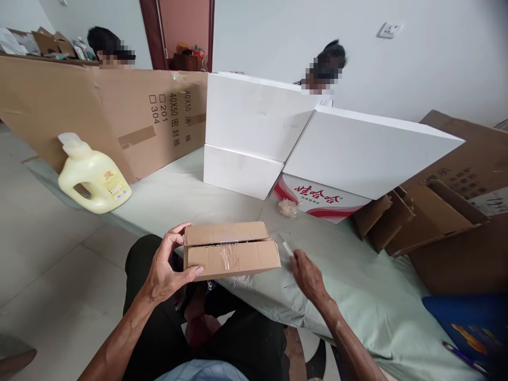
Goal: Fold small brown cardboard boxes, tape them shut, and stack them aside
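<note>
My left hand (169, 264) grips the left end of a small brown cardboard box (234, 260), thumb on the near side and fingers round the far side. Clear tape crosses the box's near flap, and a dark gap runs between its top flaps. To the right of the box, my right hand (307, 272) is closed on a slim white tool (287, 247) that points up and left, apart from the box. Its exact kind is too small to make out. A crumpled clear plastic bundle (288, 208) lies beyond it on the pale green cloth (246, 209).
A yellow jug (95, 177) stands at left before a large carton (154, 121). White boxes (246, 116) and a red-and-white carton (325, 198) line the back. Folded cardboard (432, 217) and a blue item (472, 323) are at right. Two people (109, 45) sit behind the boxes.
</note>
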`<state>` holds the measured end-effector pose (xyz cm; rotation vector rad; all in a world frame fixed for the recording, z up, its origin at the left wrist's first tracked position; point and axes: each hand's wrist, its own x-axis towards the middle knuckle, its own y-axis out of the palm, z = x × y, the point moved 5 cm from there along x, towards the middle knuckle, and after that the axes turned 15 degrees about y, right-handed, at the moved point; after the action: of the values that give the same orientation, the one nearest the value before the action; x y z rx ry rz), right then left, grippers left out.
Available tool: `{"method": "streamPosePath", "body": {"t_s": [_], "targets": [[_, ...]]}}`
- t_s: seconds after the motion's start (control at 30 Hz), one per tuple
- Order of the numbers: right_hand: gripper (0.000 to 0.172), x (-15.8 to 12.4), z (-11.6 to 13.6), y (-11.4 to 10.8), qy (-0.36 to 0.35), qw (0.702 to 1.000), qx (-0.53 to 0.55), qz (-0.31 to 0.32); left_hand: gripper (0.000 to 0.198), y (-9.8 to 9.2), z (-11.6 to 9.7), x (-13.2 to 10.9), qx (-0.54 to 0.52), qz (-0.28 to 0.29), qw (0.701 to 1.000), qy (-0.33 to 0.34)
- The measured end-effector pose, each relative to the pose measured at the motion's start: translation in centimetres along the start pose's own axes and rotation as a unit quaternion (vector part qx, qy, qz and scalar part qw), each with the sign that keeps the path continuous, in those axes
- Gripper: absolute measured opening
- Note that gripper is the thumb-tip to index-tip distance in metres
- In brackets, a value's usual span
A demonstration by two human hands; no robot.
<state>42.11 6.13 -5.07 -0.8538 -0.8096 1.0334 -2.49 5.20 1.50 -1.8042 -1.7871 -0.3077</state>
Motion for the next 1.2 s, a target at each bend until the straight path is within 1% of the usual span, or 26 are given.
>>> {"method": "streamPosePath", "body": {"t_s": [0.07,0.13,0.17,0.2,0.27,0.33,0.37,0.4,0.47,0.63,0.87,1.03,1.13,1.2], "targets": [[0.032,1.0,1.4,-2.6,0.009,0.999,0.028,-0.020,0.050,0.1,0.0,-0.1,0.004,0.002,1.000,0.006],[0.041,1.3,4.2,-5.9,-0.011,0.997,0.068,-0.023,0.045,0.1,0.0,-0.1,0.000,0.001,1.000,0.011],[0.041,1.2,6.2,-7.6,-0.038,0.995,0.096,-0.009,0.043,0.1,0.0,-0.1,-0.004,-0.002,1.000,0.012],[0.040,0.7,8.5,-9.0,-0.082,0.990,0.113,0.018,0.042,0.2,0.0,-0.1,-0.007,-0.005,1.000,0.011],[0.033,-0.6,13.3,-11.0,-0.180,0.974,0.107,0.087,0.040,0.2,-0.1,-0.1,-0.012,-0.010,1.000,0.009],[0.028,-1.9,17.3,-12.2,-0.258,0.954,0.084,0.125,0.039,0.2,-0.2,-0.1,-0.015,-0.012,1.000,0.007],[0.026,-2.3,18.9,-12.4,-0.287,0.946,0.071,0.134,0.040,0.2,-0.2,-0.1,-0.016,-0.012,1.000,0.006],[0.025,-2.6,20.1,-12.5,-0.312,0.938,0.056,0.137,0.040,0.2,-0.3,-0.1,-0.016,-0.012,1.000,0.005],[0.026,-2.8,21.8,-12.4,-0.349,0.927,0.029,0.138,0.042,0.2,-0.4,-0.1,-0.017,-0.013,1.000,0.007],[0.034,-2.5,23.9,-12.3,-0.407,0.903,-0.022,0.134,0.047,0.2,-0.5,0.0,-0.016,-0.013,1.000,0.010],[0.036,-2.3,25.2,-12.1,-0.440,0.890,-0.074,0.099,0.046,0.1,-0.8,0.1,-0.015,-0.010,1.000,0.007],[0.033,-2.9,25.0,-11.8,-0.449,0.883,-0.129,0.053,0.045,0.0,-0.7,0.3,-0.005,-0.007,1.000,-0.001],[0.033,-3.2,24.4,-12.6,-0.444,0.882,-0.152,0.040,0.041,0.1,-0.7,0.3,-0.002,-0.004,1.000,0.001],[0.036,-3.1,24.0,-13.5,-0.436,0.887,-0.143,0.041,0.040,0.2,-0.7,0.3,-0.001,-0.002,1.000,0.005]]}}
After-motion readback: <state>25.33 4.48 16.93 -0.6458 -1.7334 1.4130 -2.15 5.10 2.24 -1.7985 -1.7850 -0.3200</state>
